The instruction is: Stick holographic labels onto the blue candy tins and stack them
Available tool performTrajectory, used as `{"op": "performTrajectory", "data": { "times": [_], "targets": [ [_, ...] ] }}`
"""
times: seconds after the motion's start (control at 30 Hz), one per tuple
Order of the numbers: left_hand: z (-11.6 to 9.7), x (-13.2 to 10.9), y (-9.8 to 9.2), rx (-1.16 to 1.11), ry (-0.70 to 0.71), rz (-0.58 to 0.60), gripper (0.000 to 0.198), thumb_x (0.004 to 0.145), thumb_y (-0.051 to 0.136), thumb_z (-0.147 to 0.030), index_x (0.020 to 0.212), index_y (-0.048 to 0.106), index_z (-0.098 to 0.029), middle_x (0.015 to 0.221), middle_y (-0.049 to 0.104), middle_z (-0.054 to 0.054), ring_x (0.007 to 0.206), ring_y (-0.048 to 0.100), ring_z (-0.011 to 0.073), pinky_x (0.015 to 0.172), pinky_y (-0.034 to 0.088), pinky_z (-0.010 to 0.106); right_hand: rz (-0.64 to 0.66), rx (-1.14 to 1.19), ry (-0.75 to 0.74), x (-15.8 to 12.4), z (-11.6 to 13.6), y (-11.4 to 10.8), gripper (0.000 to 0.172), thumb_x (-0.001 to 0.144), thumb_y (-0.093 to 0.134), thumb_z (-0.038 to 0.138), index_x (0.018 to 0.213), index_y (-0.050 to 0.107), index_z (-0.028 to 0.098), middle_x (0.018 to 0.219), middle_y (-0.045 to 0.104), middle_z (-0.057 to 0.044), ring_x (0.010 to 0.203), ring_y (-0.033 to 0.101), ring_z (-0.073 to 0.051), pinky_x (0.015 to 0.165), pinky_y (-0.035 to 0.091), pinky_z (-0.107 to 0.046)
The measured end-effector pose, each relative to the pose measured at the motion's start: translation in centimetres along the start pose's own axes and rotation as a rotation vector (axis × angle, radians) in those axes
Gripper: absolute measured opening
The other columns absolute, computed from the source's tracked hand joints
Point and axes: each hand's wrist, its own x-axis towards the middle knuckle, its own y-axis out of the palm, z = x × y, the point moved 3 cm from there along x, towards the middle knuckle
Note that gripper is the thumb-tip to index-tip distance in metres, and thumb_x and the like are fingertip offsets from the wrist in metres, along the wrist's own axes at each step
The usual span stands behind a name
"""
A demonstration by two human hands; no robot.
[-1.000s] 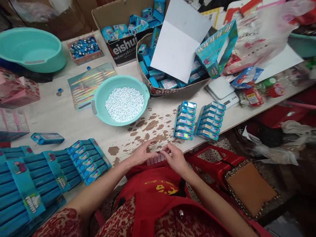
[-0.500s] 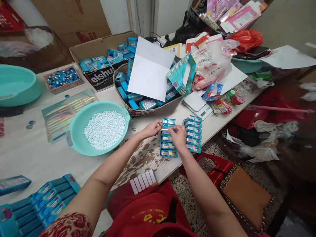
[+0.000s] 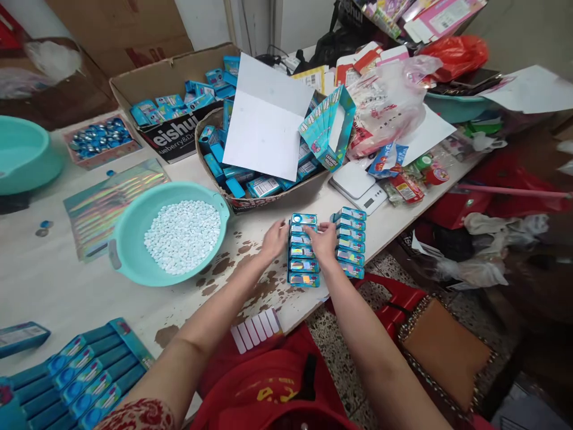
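Note:
My left hand [image 3: 274, 239] is at the left side of a column of small blue boxes [image 3: 304, 266], its fingers slightly bent and nothing visible in them. Over the upper part of the same column rests my right hand [image 3: 324, 242], its thumb on one of the upper boxes and its fingers apart from the thumb. Shiny iridescent strips show on the faces of several boxes. A second column of blue boxes [image 3: 351, 243] stands just right of my right hand.
Left of my hands is a turquoise basin [image 3: 120, 230] of white tablets, beside a sheet of iridescent strips [image 3: 85, 209]. Behind stand a cardboard carton [image 3: 210, 173] of blue boxes and a kitchen scale [image 3: 358, 185]. More blue packs [image 3: 40, 388] lie at the lower left.
Half a second ago both hands pinched a small shiny strip above the column. Now they have moved apart, the strip no longer shows between them, and the right thumb rests on a box.

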Motion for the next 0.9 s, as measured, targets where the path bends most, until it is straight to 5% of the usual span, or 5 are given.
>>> {"op": "performTrajectory", "data": {
  "times": [0.13,0.23,0.43,0.63,0.9],
  "targets": [
    [0.2,-2.5,1.2,-0.003,0.04,0.213,0.059,0.09,0.03,-0.054,0.136,0.038,-0.019,0.143,0.04,0.01,0.131,0.034,0.0274,0.103,0.029,0.039,-0.023,-0.128,-0.046,-0.1,0.2,-0.3,0.026,0.071,0.062,0.034,0.086,0.054,0.014,0.08,0.061,-0.007,0.071,0.054,-0.02,0.071,0.041,-0.033],
    [2.7,-5.2,-2.2,0.058,-0.027,0.385,0.061,0.086,0.03,-0.062,0.119,0.055,-0.016,0.131,0.052,0.013,0.12,0.045,0.028,0.097,0.033,0.036,-0.046,-0.118,-0.215,-2.0,0.5,-1.7,0.02,0.081,0.047,0.024,0.094,0.054,0.011,0.094,0.06,-0.014,0.084,0.054,-0.021,0.078,0.041,-0.035],
    [11.1,-17.9,-8.8,0.064,-0.27,0.782,0.039,0.062,0.07,-0.045,0.091,0.064,-0.019,0.082,0.064,0.002,0.073,0.054,0.0169,0.064,0.038,0.023,0.253,-0.048,-0.625,-14.7,-0.1,-1.8,0.016,0.088,0.047,0.027,0.097,0.056,0.019,0.101,0.058,-0.01,0.101,0.05,-0.023,0.091,0.039,-0.039],
    [15.9,-24.2,-7.5,0.254,-0.348,0.484,0.018,0.077,0.046,-0.029,0.071,0.057,-0.016,0.062,0.049,-0.002,0.062,0.043,0.0123,0.058,0.028,0.022,0.747,-0.153,-0.916,-25.9,-2.4,3.7,0.027,0.087,0.05,0.017,0.112,0.058,0.019,0.104,0.057,-0.011,0.097,0.051,-0.023,0.085,0.046,-0.037],
    [16.3,-24.1,-7.3,0.246,-0.337,0.411,0.027,0.081,0.043,-0.034,0.071,0.06,-0.016,0.063,0.054,0.0,0.064,0.046,0.0137,0.058,0.029,0.023,0.882,-0.406,-1.176,-28.8,-4.6,5.4,0.034,0.088,0.051,0.018,0.122,0.053,0.019,0.121,0.057,-0.012,0.107,0.049,-0.026,0.087,0.045,-0.04]
  ]
}}
